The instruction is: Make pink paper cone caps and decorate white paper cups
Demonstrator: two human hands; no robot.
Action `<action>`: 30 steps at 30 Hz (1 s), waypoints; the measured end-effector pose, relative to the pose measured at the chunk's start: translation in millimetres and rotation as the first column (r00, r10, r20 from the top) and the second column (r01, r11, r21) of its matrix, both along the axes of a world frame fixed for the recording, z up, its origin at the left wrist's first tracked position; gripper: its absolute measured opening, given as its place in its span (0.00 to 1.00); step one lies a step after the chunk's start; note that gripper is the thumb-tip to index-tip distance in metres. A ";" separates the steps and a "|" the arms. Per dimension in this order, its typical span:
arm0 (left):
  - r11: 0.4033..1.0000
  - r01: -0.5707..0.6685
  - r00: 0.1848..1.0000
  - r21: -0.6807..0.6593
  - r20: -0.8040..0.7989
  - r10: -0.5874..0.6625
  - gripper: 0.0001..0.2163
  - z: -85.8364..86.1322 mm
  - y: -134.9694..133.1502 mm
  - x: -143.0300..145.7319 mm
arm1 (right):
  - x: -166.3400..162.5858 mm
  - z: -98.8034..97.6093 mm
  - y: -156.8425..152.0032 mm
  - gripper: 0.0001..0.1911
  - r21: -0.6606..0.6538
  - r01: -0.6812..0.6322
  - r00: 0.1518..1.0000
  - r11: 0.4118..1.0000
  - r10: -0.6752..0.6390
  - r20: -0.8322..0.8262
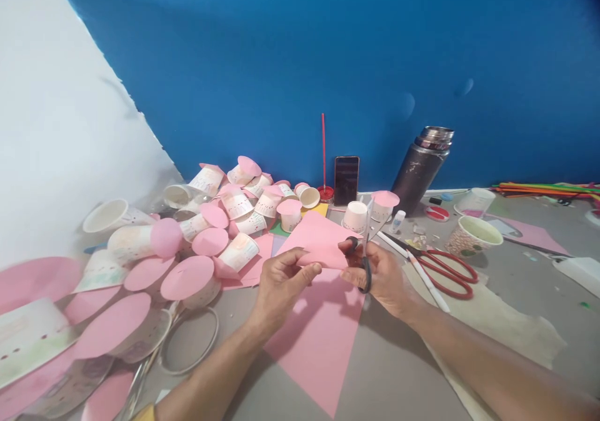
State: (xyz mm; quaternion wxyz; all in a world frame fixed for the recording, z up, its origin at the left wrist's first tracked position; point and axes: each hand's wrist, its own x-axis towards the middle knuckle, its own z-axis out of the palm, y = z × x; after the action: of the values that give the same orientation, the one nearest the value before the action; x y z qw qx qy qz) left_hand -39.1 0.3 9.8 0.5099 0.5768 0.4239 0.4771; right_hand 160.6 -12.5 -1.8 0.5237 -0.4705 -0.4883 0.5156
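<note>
My left hand (pixel 284 282) pinches a small piece of pink paper (pixel 323 254) between thumb and fingers, its near edge curled or folded. My right hand (pixel 387 282) has its fingers in the black handles of a pair of scissors (pixel 366 265). The scissor blades point up and away from me, apart from the paper. My right fingertips are at the paper's right edge; whether they grip it I cannot tell. Below both hands a larger pink sheet (pixel 323 340) lies on the grey table. More pink paper (pixel 319 224) shows just beyond the hands.
Many paper cups with pink discs (pixel 187 277) crowd the left. A metal ring (pixel 215 330) lies near my left forearm. Red-handled scissors (pixel 452 274), a white pen (pixel 426 280) and a patterned cup (pixel 473 237) are right. A phone (pixel 347 180) and dark flask (pixel 419 174) stand behind.
</note>
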 end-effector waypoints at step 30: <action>0.988 0.023 0.999 -0.156 -0.042 -0.029 0.06 0.7 -1.7 4.6 | -7.1 -4.1 -6.6 0.12 0.069 0.003 0.987 0.998 -0.014 0.162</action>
State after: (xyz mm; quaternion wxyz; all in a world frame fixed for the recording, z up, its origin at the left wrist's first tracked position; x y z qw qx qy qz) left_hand -34.5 -1.4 10.5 0.5498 0.5513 0.4634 0.4230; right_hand 153.6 -19.1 -5.9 0.5004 -0.4946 -0.5447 0.4564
